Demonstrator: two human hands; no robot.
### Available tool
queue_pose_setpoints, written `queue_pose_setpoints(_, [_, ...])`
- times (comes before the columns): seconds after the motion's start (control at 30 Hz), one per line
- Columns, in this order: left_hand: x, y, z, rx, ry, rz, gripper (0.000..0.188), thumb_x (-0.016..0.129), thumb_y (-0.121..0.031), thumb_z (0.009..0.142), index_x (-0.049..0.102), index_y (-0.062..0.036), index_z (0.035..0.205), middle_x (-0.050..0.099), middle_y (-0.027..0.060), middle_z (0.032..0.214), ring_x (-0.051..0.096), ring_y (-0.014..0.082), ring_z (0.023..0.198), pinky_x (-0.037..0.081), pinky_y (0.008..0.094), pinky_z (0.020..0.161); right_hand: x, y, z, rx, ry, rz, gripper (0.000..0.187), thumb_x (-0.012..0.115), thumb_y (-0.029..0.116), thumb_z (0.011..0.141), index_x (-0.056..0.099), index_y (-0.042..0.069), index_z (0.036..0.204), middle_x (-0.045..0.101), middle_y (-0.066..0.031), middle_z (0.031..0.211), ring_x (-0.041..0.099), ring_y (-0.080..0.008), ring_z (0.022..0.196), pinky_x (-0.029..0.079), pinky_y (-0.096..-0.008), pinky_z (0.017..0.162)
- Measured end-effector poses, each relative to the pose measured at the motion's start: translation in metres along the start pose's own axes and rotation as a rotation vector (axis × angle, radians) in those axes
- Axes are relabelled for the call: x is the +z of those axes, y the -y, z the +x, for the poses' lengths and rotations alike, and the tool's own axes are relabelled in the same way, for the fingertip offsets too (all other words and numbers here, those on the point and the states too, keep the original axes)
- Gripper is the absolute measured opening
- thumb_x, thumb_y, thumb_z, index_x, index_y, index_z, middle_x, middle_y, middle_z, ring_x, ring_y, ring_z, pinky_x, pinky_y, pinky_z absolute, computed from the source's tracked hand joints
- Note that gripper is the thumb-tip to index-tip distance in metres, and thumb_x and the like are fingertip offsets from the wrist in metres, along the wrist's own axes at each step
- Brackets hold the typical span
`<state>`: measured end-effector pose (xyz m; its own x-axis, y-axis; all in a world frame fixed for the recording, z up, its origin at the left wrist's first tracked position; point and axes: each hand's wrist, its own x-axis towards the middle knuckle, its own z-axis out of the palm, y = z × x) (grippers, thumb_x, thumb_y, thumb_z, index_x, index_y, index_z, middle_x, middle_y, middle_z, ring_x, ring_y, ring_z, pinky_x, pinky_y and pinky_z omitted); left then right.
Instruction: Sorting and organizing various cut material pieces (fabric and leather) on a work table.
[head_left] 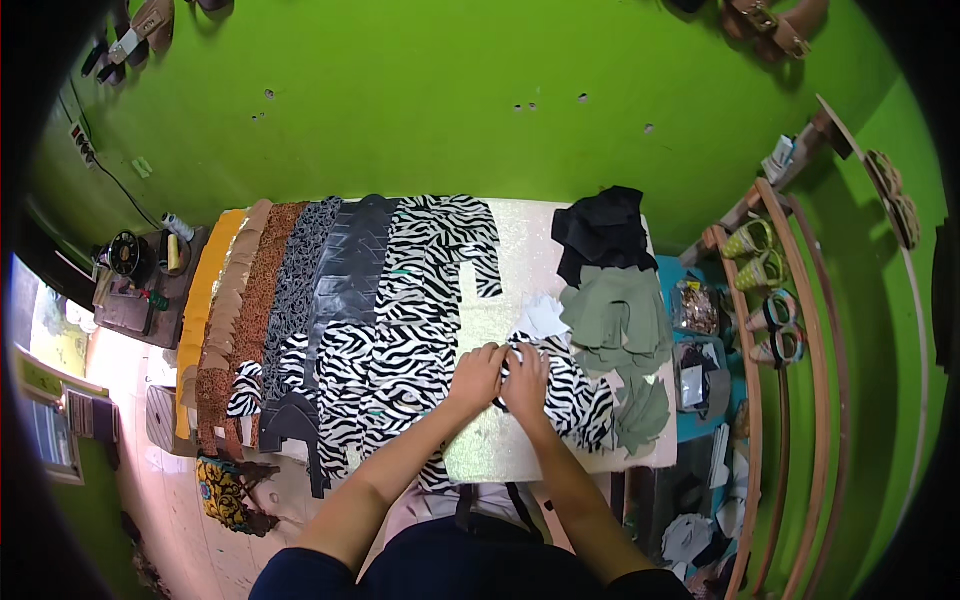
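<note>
The left hand (478, 375) and right hand (525, 382) hide whatever their fingertips press against beside the zebra-print pieces (572, 390). The top edge crops the brown buckled sandals (760, 18); the clear bag's (697, 308) contents are too small to identify.

green wall (400, 130): holed | pale floor (160, 500): sunlit left | window (50, 435): far left | wooden rack (816, 365): right

Left hand (477, 374), one; right hand (525, 382), one; zebra-print pieces (410, 365), many (overlapping too closely to count); surface (500, 458), one; black stack (603, 236), one; wooden rack (756, 440), one; sandals (765, 271) on it, four.
</note>
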<state>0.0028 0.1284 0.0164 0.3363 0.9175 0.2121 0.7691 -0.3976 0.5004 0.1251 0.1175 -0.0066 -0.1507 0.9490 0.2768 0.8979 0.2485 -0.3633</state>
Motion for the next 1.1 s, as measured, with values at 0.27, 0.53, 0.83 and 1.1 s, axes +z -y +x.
queue_pose_setpoints(0.27, [0.014,-0.026,-0.015,0.053,0.022,0.059,0.038,0.054,-0.011,0.072,0.050,-0.0035,0.109,0.053,0.0131,0.098,0.054,0.0275,0.086,0.043,0.0377,0.073,-0.029,-0.055,-0.018,0.060,-0.060,-0.198,0.036,0.056,0.005,0.071,0.055,0.007,0.107,0.051,-0.0109,0.102,0.047,-0.0286,0.100,0.032,-0.0425,0.093])
queue_pose_setpoints(0.53, [-0.007,-0.055,-0.030,0.128,-0.188,0.031,0.051,0.061,-0.019,0.073,0.045,-0.0046,0.119,0.045,0.0174,0.118,0.047,0.0313,0.104,0.040,0.0387,0.085,-0.077,-0.051,-0.022,-0.124,-0.005,0.110,0.031,0.059,0.009,0.074,0.057,0.009,0.105,0.051,-0.0091,0.100,0.050,-0.0279,0.094,0.040,-0.0382,0.083])
queue_pose_setpoints(0.83, [0.030,-0.063,-0.113,0.028,-0.030,0.041,0.047,0.058,-0.024,0.075,0.048,-0.0058,0.116,0.046,0.0162,0.121,0.045,0.0305,0.111,0.038,0.0402,0.090,-0.059,-0.040,-0.102,-0.257,0.088,0.098,0.028,0.062,0.012,0.073,0.057,0.009,0.101,0.053,-0.0065,0.094,0.051,-0.0250,0.092,0.039,-0.0362,0.082])
queue_pose_setpoints(1.1, [0.053,-0.091,-0.122,-0.040,-0.051,0.220,0.043,0.057,-0.028,0.076,0.051,-0.0069,0.113,0.046,0.0153,0.121,0.043,0.0301,0.113,0.035,0.0427,0.093,-0.081,-0.059,-0.111,-0.035,-0.090,0.033,0.026,0.058,0.016,0.077,0.056,0.003,0.100,0.053,-0.0113,0.097,0.050,-0.0286,0.093,0.041,-0.0386,0.082])
